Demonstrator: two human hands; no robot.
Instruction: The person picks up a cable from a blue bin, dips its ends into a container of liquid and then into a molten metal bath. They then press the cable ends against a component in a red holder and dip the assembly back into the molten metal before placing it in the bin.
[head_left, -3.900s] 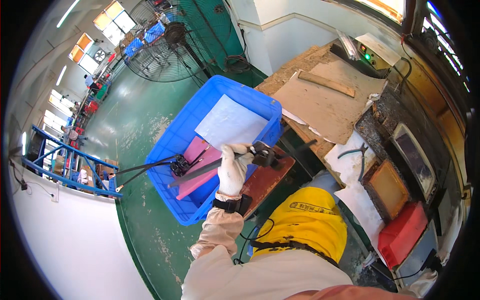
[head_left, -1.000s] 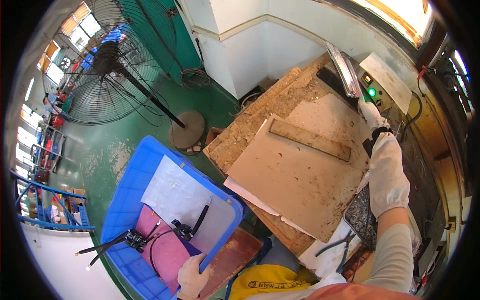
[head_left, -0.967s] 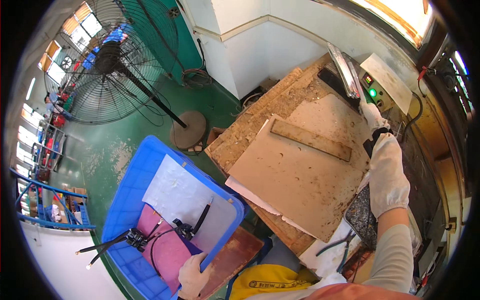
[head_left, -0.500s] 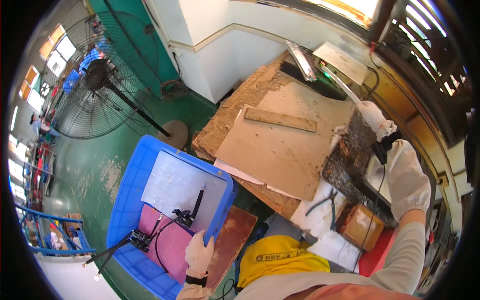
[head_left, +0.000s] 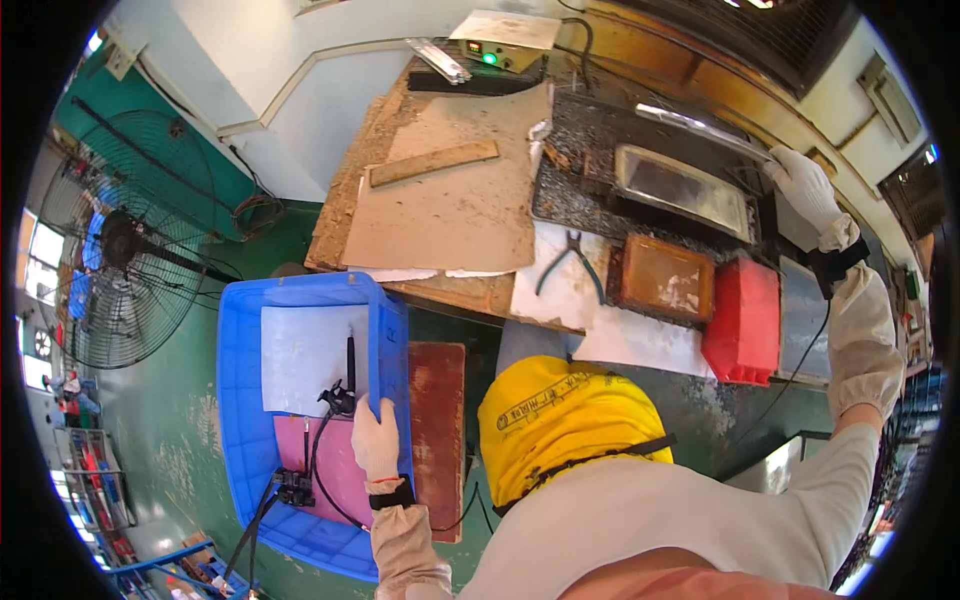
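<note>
My right hand (head_left: pixel 806 190), in a pale glove, is closed on one end of a long silvery metal strip (head_left: pixel 704 130). The strip reaches leftward over the dark, crusted back part of the workbench, behind a rectangular trough (head_left: pixel 684 190) with a shiny, greyish surface. At lower left my gloved left hand (head_left: pixel 376 440) is closed over the right rim of a blue plastic crate (head_left: pixel 232 400). Inside that crate are a whitish sheet (head_left: pixel 305 350), a pink sheet (head_left: pixel 345 480) and black clamp-like devices (head_left: pixel 338 399) with cables.
Pliers (head_left: pixel 573 262), a brown block-like tray (head_left: pixel 668 278) and a red bin (head_left: pixel 743 320) line the bench's near side. Cardboard (head_left: pixel 450 215) bears a wooden slat (head_left: pixel 435 163). Behind it are a control box (head_left: pixel 505 45) and more metal strips (head_left: pixel 438 60). A fan (head_left: pixel 125 238) stands left.
The view has turned right. My right hand has carried the metal strip away from the control box to behind the trough. My left hand stays on the crate's rim.
</note>
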